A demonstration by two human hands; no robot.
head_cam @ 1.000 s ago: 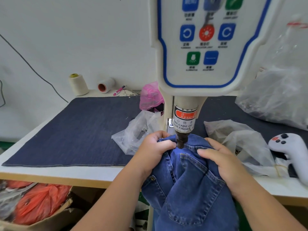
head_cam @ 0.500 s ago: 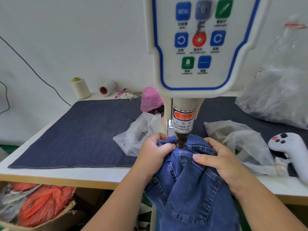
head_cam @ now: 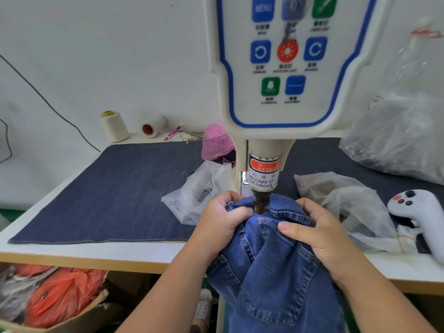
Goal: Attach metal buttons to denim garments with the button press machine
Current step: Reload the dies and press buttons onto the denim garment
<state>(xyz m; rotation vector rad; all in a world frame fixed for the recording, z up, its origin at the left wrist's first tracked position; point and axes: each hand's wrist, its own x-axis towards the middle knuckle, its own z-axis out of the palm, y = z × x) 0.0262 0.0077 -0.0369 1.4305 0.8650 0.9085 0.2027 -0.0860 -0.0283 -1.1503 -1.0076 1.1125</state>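
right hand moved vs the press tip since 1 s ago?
Yes. The right hand has slid down the jeans, its thumb now lower and farther from the press tip.

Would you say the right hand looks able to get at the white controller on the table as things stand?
Probably yes: the white controller lies uncovered to the right, but the right hand grips the jeans and must let go first.
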